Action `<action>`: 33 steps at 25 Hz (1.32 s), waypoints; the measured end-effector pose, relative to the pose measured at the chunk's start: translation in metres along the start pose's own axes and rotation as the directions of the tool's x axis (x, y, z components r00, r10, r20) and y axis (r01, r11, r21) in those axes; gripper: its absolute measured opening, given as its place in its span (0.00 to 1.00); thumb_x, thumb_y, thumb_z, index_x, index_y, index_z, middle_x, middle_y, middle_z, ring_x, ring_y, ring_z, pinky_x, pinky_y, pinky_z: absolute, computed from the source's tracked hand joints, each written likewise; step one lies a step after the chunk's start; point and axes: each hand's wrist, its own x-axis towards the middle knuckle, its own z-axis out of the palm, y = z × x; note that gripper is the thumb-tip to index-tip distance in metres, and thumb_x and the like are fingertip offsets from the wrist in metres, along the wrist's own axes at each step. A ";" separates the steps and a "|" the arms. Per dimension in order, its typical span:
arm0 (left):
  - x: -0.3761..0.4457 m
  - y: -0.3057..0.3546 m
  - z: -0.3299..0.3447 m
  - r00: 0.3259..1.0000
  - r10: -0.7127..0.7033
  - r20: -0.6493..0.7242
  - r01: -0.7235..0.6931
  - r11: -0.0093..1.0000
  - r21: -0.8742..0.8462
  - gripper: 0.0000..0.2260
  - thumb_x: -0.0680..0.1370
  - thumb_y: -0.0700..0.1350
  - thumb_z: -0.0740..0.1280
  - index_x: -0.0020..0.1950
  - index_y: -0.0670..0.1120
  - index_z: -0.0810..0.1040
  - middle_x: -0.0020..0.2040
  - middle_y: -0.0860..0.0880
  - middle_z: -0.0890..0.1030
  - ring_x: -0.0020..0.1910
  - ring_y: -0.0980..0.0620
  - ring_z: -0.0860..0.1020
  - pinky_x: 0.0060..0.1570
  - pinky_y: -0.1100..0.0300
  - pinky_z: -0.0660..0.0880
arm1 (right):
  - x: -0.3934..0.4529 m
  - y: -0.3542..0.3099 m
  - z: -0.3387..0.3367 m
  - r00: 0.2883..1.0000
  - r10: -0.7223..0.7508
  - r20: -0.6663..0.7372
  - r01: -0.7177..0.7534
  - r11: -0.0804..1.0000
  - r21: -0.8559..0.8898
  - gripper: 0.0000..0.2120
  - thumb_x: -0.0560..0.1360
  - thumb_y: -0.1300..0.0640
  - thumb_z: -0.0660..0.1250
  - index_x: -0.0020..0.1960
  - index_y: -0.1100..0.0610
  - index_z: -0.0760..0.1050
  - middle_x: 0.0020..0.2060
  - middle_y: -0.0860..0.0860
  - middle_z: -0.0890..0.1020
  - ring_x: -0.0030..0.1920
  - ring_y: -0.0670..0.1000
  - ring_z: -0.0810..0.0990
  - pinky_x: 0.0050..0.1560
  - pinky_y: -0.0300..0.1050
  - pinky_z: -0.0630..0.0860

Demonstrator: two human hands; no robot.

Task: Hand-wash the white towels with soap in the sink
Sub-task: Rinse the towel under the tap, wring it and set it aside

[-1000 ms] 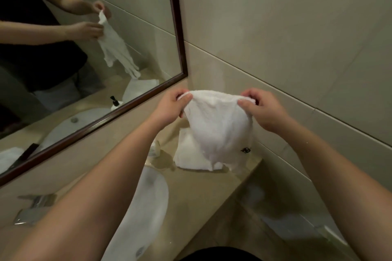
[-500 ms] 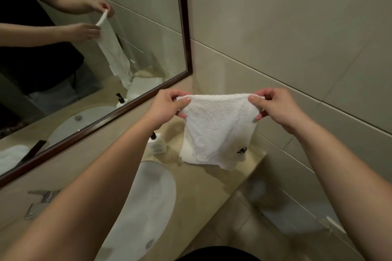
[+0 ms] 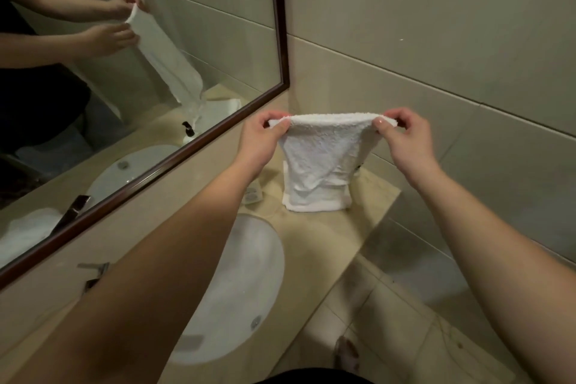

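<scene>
Your left hand [image 3: 260, 140] and right hand [image 3: 405, 139] are both raised in the middle of the frame, each pinching a top corner of a white towel [image 3: 324, 153]. On each hand the thumb and fingers are closed together on the cloth, so the top edge is stretched almost straight between them while the rest hangs down in loose folds. A small dark tag shows at the towel's right edge.

Directly behind the hanging towel, a folded stack of towels [image 3: 314, 201] sits on the beige counter [image 3: 314, 246], close to the tiled wall [image 3: 436, 25] (the hanging one covers most of the stack, so you cannot tell how many are in it). Whether the hanging towel's lower edge touches the stack cannot be told either.

Below your left forearm, in the lower middle of the frame, lies the oval white sink [image 3: 246, 284], with its drain showing near the lower rim. To the left of the stack, a small soap bottle [image 3: 254, 193] stands on the counter, partly hidden by your forearm. At the lower left, a metal tap [image 3: 93, 271] juts out from beside your arm.

The upper left of the frame is filled by a mirror [image 3: 282, 40] in a dark frame, which reflects your arms, the towel, the bottle's pump top and the sink.
</scene>
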 end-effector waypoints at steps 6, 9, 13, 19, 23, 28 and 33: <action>-0.067 -0.083 -0.013 0.981 -0.150 0.121 0.145 0.988 0.047 0.05 0.78 0.41 0.70 0.52 0.47 0.84 0.49 0.50 0.82 0.49 0.53 0.78 0.52 0.60 0.74 | -0.100 0.044 0.016 0.973 0.199 0.114 -0.189 0.978 -0.092 0.03 0.75 0.64 0.71 0.49 0.60 0.79 0.43 0.53 0.79 0.44 0.48 0.75 0.42 0.25 0.68; -0.104 -0.115 -0.019 0.959 -0.194 0.205 0.181 0.980 0.082 0.05 0.79 0.40 0.69 0.52 0.46 0.83 0.48 0.54 0.82 0.47 0.56 0.78 0.49 0.65 0.73 | -0.141 0.059 0.018 0.929 0.320 0.184 -0.297 0.944 -0.141 0.03 0.74 0.66 0.71 0.48 0.63 0.80 0.41 0.55 0.79 0.41 0.48 0.74 0.39 0.27 0.68; -0.136 -0.149 -0.028 0.925 -0.277 0.259 0.255 0.960 0.114 0.05 0.79 0.41 0.69 0.52 0.44 0.83 0.43 0.50 0.82 0.41 0.54 0.80 0.49 0.58 0.78 | -0.175 0.073 0.018 0.866 0.436 0.245 -0.410 0.900 -0.149 0.03 0.73 0.65 0.72 0.43 0.58 0.80 0.39 0.54 0.81 0.41 0.50 0.77 0.45 0.40 0.74; -0.143 -0.186 -0.029 0.898 -0.330 0.290 0.295 0.942 0.160 0.06 0.79 0.38 0.69 0.53 0.38 0.83 0.47 0.40 0.81 0.41 0.49 0.80 0.41 0.59 0.83 | -0.189 0.098 0.029 0.754 0.570 0.325 -0.551 0.819 -0.159 0.02 0.74 0.66 0.71 0.45 0.66 0.81 0.37 0.59 0.80 0.38 0.52 0.77 0.39 0.41 0.78; -0.133 -0.200 -0.011 0.870 -0.421 0.255 0.388 0.906 0.171 0.07 0.80 0.40 0.69 0.53 0.37 0.81 0.48 0.39 0.82 0.42 0.48 0.82 0.41 0.60 0.82 | -0.178 0.124 0.042 0.723 0.628 0.287 -0.599 0.777 -0.193 0.04 0.76 0.66 0.68 0.48 0.68 0.78 0.38 0.58 0.77 0.36 0.53 0.75 0.31 0.39 0.78; -0.084 -0.225 0.020 0.849 -0.494 0.188 0.464 0.867 0.184 0.08 0.76 0.45 0.74 0.53 0.44 0.83 0.46 0.44 0.84 0.45 0.46 0.84 0.55 0.48 0.81 | -0.135 0.171 0.067 0.746 0.637 0.193 -0.580 0.764 -0.281 0.05 0.76 0.63 0.68 0.42 0.60 0.77 0.35 0.54 0.79 0.39 0.54 0.77 0.45 0.51 0.78; -0.024 -0.240 0.049 0.841 -0.523 0.137 0.489 0.844 0.219 0.10 0.75 0.48 0.76 0.53 0.48 0.81 0.50 0.43 0.82 0.48 0.45 0.82 0.56 0.50 0.79 | -0.071 0.208 0.092 0.758 0.632 0.162 -0.565 0.760 -0.321 0.03 0.77 0.62 0.67 0.47 0.61 0.79 0.41 0.56 0.82 0.41 0.55 0.80 0.49 0.52 0.79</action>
